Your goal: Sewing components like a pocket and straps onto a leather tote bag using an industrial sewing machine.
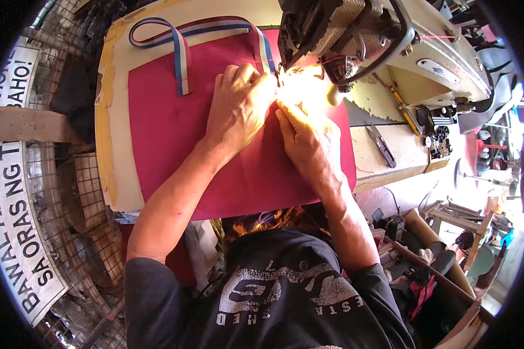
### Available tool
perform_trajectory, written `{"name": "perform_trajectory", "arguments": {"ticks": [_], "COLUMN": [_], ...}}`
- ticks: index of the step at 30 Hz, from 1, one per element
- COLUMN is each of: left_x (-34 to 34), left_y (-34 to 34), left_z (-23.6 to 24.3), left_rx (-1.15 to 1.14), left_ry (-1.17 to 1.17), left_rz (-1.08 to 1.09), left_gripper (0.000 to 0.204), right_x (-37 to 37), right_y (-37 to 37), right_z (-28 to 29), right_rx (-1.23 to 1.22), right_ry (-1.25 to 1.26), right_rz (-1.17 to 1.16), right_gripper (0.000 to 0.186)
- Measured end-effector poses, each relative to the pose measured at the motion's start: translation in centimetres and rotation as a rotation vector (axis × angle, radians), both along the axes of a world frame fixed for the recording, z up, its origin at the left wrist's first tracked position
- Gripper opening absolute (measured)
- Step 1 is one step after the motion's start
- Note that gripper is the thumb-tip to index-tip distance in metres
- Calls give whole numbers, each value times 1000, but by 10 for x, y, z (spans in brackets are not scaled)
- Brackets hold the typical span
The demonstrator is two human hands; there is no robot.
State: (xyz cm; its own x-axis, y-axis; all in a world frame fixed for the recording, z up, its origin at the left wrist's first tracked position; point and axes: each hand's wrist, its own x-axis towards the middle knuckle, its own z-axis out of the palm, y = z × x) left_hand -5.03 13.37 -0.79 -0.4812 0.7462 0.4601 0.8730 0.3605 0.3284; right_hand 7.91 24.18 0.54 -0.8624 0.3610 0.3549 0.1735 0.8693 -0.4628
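Observation:
A flat maroon fabric piece [169,145] lies on the sewing table under the head of a sewing machine [346,32]. A red, white and blue striped strap [183,67] loops across its far side, one end lying loose and the other running to the brightly lit needle area. There my left hand [241,104], fingers curled, presses the strap's end against the fabric. Just right of it, my right hand [311,136] has its thumb and fingers closed together on the maroon fabric below the needle. Glare and my fingers hide the exact stitching spot.
Thread snips [381,145] and a yellow-handled tool [410,113] lie on the table right of the fabric. The cream tabletop [117,145] has a worn left edge. A wire mesh [93,186] with a sign stands at left. Wooden frames and clutter [448,232] fill the lower right.

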Motion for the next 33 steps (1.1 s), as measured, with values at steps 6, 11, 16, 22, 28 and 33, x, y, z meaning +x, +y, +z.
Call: {"name": "perform_trajectory", "arguments": {"ticks": [6, 11, 16, 22, 28, 33], "left_x": [1, 1, 2, 4, 17, 22], "left_y": [1, 4, 3, 1, -13, -14], "left_z": [2, 3, 5, 7, 15, 14], "left_rx": [8, 50, 44, 60, -74, -107], "left_ry": [-26, -84, -64, 63, 52, 73], "left_rz": [46, 53, 51, 6, -29, -17], "left_gripper": [15, 12, 12, 19, 34, 44], "right_x": [0, -1, 0, -2, -4, -8], "right_y": [9, 12, 11, 11, 12, 17], "right_z": [-1, 0, 0, -2, -2, 4], "right_rx": [78, 79, 79, 115, 130, 83], "right_ry": [48, -5, -31, -43, -41, -173], "right_rz": [112, 158, 135, 130, 144, 184], "right_gripper": [20, 32, 34, 38, 38, 43]}}
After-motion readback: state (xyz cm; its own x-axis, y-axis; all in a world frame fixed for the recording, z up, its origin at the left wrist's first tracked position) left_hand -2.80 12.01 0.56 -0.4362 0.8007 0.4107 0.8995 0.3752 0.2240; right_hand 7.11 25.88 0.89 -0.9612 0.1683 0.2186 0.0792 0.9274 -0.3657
